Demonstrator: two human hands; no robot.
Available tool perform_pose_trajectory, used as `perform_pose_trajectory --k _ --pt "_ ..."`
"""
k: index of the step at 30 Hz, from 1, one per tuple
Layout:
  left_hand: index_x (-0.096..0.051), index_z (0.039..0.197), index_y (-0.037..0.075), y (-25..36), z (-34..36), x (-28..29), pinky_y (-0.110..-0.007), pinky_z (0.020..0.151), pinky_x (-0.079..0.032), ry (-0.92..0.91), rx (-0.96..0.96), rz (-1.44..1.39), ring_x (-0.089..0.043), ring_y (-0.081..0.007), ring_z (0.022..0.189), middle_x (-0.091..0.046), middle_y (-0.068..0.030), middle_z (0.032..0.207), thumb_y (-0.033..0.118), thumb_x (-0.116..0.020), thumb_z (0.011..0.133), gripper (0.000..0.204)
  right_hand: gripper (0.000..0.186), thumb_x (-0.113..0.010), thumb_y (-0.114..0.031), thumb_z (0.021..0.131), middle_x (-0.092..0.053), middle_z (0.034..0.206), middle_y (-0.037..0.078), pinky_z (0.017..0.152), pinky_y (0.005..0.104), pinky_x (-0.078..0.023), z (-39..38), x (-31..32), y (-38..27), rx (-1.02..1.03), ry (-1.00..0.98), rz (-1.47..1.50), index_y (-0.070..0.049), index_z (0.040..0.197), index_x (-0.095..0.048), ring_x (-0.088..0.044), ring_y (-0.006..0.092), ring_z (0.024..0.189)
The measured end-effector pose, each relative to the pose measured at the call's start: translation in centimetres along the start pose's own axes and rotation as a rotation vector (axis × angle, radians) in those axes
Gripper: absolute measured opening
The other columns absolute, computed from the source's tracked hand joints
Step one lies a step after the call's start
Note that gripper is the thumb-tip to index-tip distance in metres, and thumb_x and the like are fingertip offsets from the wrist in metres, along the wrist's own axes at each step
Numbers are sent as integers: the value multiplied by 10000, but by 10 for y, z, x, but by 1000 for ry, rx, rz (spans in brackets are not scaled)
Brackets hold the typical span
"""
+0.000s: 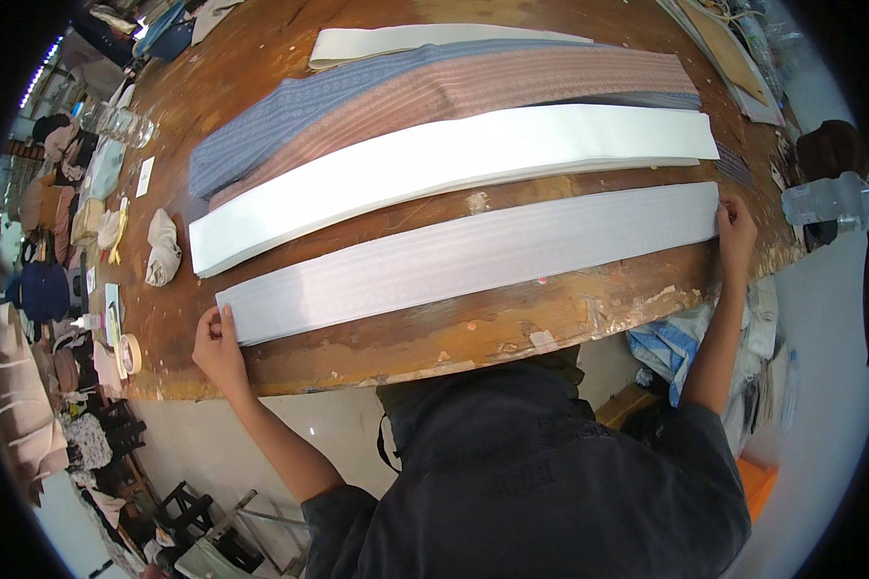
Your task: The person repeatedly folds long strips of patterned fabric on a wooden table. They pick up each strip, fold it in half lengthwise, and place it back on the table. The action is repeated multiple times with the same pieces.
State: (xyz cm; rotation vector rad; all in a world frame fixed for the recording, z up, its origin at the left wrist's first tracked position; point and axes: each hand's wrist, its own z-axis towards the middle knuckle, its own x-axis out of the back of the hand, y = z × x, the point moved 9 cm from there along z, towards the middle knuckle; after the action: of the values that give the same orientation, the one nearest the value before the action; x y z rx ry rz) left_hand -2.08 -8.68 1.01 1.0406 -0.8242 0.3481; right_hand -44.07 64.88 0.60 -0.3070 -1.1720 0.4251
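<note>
A pale strip (473,251) was laid along the near edge of the tabletop (425,340), its left end pinched between the thumb and fingers of the left hand (219,349) and its right end by the right hand (736,232), apparently so that its whole length was kept flat and straight. Farther from that edge, a white stack (454,147) was set alongside, with tan cloth (550,77) and blue cloth (251,130) spread beyond it, seemingly to leave the near side free for handling.
</note>
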Motion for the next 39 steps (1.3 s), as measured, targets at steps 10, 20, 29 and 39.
perform_pose_trajectory --k 10,20,29,39 --pt "-674 1068 20 0 0 1 -238 546 -379 24 -46 -12 -394 -73 584 -446 17 604 170 -702 881 241 190 -584 -133 907 -675 843 143 713 342 -497 3 -3 6 15 -46 -69 -41 1065 -640 -652 235 758" --pt "-670 1074 32 7 6 13 -282 586 -417 100 -144 167 -448 -125 612 -510 -32 694 158 -672 888 225 261 -631 -145 881 -638 1116 138 862 401 -469 12 11 -34 225 115 -265 -51 1125 -629 -597 316 1028" --pt "-610 1187 59 108 21 -17 -403 1016 -391 -136 -717 212 -514 -334 1198 -599 -129 1232 52 -619 851 337 374 -625 -91 866 -585 1285 67 977 416 -405 14 -28 -156 727 -68 -329 -97 1239 -595 -538 285 1182" --pt "-613 1220 101 118 28 -42 -444 1036 -378 -214 -867 432 -535 -256 1241 -616 -42 1279 117 -634 877 344 258 -617 -80 870 -651 1174 32 954 391 -413 11 -24 -160 816 -49 -340 -76 1126 -646 -577 254 1132"
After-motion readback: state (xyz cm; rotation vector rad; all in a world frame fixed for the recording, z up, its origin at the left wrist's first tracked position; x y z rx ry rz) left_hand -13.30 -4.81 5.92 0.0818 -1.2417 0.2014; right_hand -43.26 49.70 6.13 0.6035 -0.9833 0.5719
